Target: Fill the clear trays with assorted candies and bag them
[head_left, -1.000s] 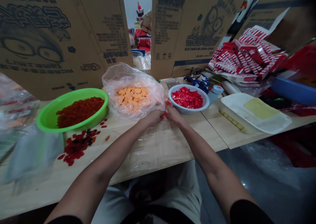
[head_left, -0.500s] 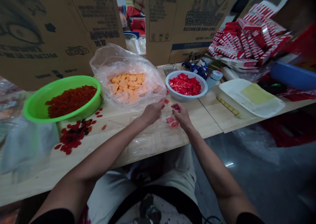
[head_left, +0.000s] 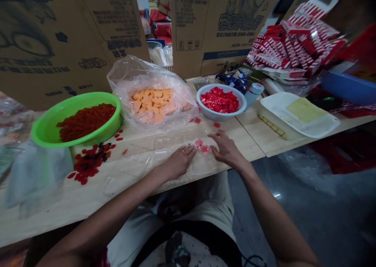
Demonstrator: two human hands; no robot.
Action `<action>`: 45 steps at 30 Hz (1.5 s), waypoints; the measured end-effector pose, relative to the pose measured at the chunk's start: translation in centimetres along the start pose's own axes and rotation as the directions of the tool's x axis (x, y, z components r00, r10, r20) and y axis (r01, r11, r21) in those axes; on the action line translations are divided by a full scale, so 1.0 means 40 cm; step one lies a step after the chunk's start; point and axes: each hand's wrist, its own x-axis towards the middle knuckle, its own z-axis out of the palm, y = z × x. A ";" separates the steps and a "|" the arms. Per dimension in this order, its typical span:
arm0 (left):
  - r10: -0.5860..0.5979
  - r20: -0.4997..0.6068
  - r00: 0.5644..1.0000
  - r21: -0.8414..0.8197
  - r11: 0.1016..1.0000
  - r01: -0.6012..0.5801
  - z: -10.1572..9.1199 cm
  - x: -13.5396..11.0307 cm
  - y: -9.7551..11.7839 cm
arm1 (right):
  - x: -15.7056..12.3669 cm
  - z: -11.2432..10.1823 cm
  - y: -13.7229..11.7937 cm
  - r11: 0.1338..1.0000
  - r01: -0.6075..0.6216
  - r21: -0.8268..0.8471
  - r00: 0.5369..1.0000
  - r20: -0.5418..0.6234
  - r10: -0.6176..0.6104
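Observation:
My left hand (head_left: 179, 162) lies with its fingers stretched out on a clear plastic tray (head_left: 164, 143), its fingertips beside small red packets (head_left: 205, 148). On the other side of these packets is my right hand (head_left: 227, 148), thumb and forefinger spread, with nothing seen between them. The clear trays are hard to tell apart on the pale wood. Beyond my hands, a light blue bowl (head_left: 243, 107) holds a heap of shiny red packets (head_left: 219, 99). A few loose red packets (head_left: 216, 124) lie in front of that bowl.
Left stands a green basin (head_left: 44, 135) of dark red pieces, with red discs (head_left: 88, 163) scattered before it. An open plastic bag (head_left: 123, 73) holds orange pieces. A white tray (head_left: 326, 126) and striped red boxes (head_left: 296, 47) are right. Cardboard cartons (head_left: 217, 28) line the back.
Both hands have come nearer to me and moved apart; the right one has opened from a pinch. The left has flattened onto the tray. Another loose red packet now shows before the blue bowl.

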 end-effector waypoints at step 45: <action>0.047 -0.390 0.920 0.075 0.997 -0.019 0.012 -0.185 -0.041 | 0.031 0.076 -0.110 0.975 0.179 -0.135 0.984 0.018 -0.178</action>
